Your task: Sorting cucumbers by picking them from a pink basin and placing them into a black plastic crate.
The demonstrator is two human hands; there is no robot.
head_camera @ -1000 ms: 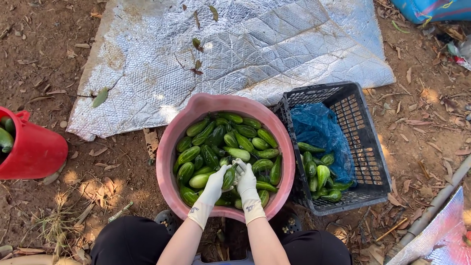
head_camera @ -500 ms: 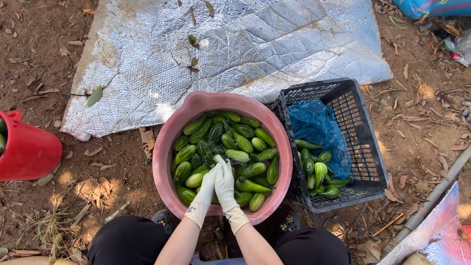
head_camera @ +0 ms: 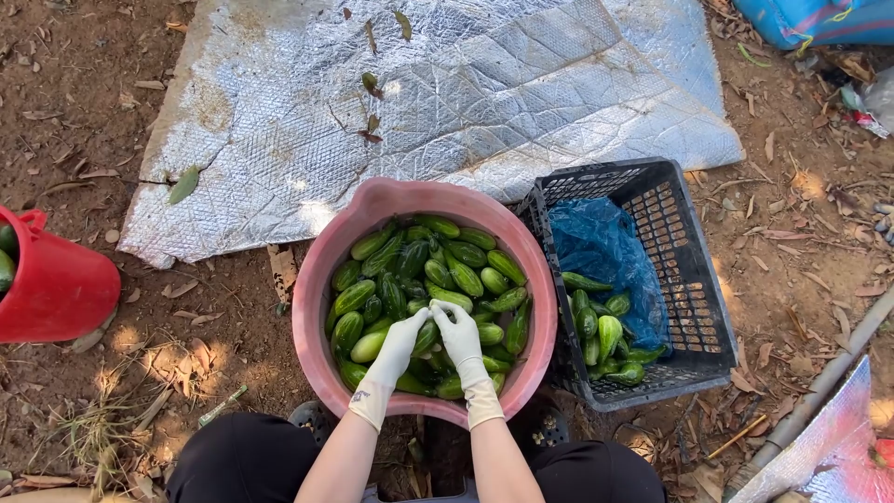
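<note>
Both gloved hands, left hand (head_camera: 402, 340) and right hand (head_camera: 458, 333), have drawn back to the near side of the basin (head_camera: 317, 279), each grip curled on cucumbers (head_camera: 447, 270) beneath, crate (head_camera: 694, 279) to their right.

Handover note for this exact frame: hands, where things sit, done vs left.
Left hand: gloved, down among the cucumbers in the pink basin; grip hidden.
Right hand: gloved, beside it on the same pile; grip hidden.
Black crate, right of the basin: blue plastic sheet and a few cucumbers at its near end.
Red bucket, far left, apart.
Done: some cucumbers in the crate.
Left: basin nearly full.
</note>
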